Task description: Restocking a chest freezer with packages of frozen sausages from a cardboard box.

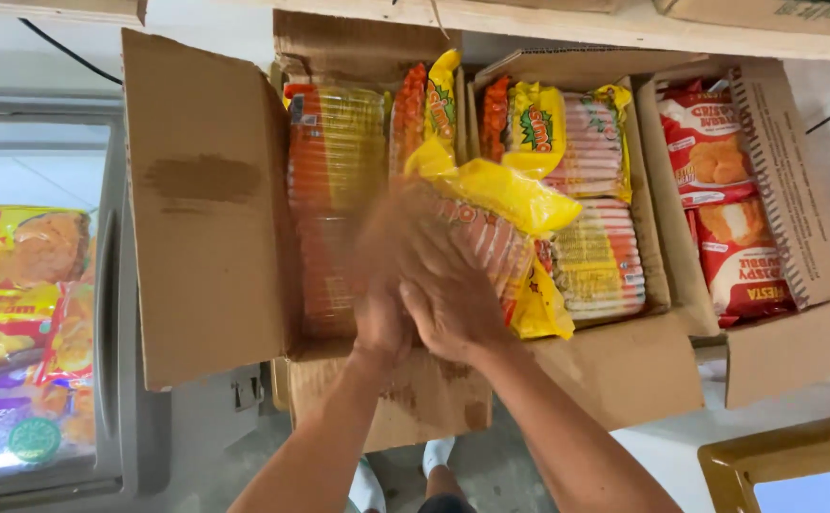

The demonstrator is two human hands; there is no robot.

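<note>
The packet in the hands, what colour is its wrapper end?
Bright yellow, on the snack packet both hands hold over the cardboard box; the head view shows it.

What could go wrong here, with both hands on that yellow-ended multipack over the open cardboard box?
1. Both hands, left hand and right hand, grip only the near end of the yellow-ended multipack; the far end hangs unsupported, so its thin wrap might tear or slip.
2. The packs standing in the cardboard box are tight, so the multipack may snag or crush its neighbours.
3. The hands are motion-blurred; a fast move could knock the leaning pack.
</note>
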